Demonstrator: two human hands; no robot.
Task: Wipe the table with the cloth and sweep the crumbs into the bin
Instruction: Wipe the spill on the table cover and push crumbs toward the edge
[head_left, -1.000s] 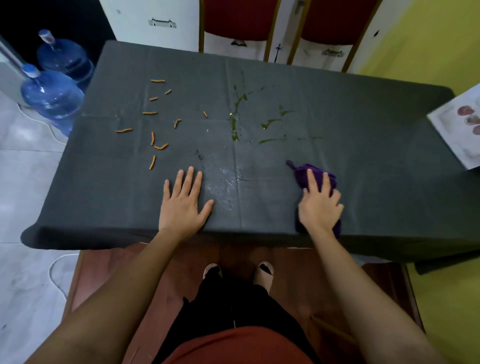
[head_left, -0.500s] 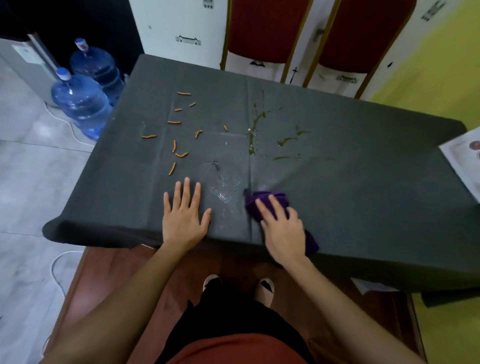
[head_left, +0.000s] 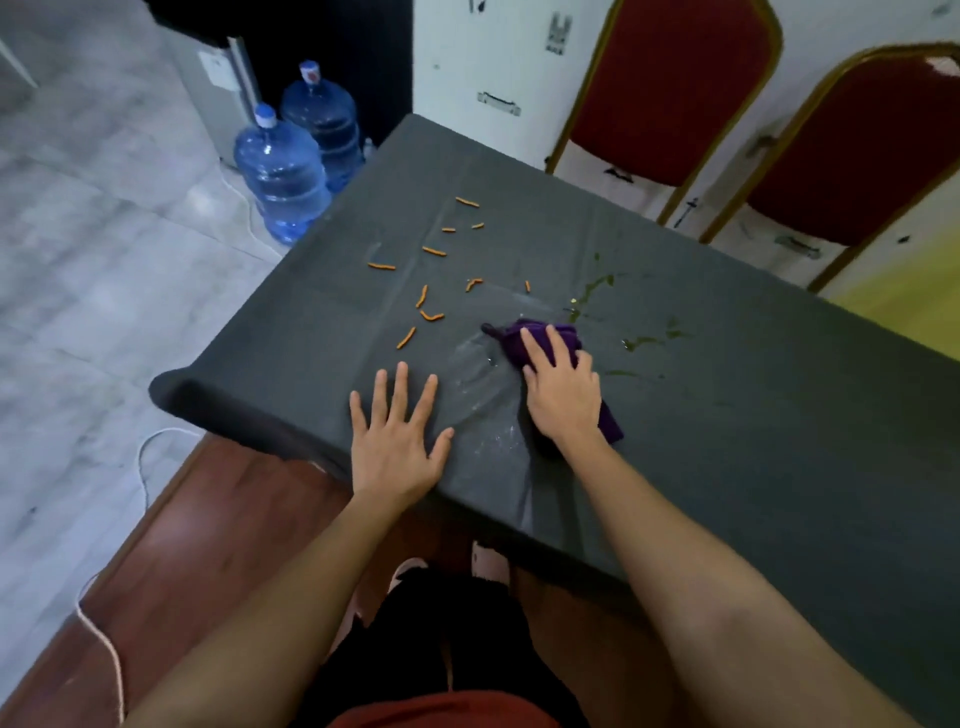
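Observation:
A dark grey cloth covers the table (head_left: 727, 415). My right hand (head_left: 563, 395) presses flat on a purple cloth (head_left: 524, 332) near the table's middle, fingers straight over it. My left hand (head_left: 397, 441) lies flat with spread fingers on the table by the near edge, to the left of the purple cloth. Several orange crumbs (head_left: 428, 291) lie scattered beyond my left hand. Greenish liquid smears (head_left: 644, 340) sit just right of and beyond the purple cloth. A wet streak (head_left: 478, 374) runs between my hands. No bin is in view.
Two blue water jugs (head_left: 283, 182) stand on the floor at the table's far left corner. Two red chairs (head_left: 670, 88) stand behind the table. A white cord (head_left: 104, 639) lies on the floor at the left. My legs and feet are under the near edge.
My right hand has slid the purple cloth leftward and then forward, toward the green smears. My left hand has stayed flat in place. The camera has swung right.

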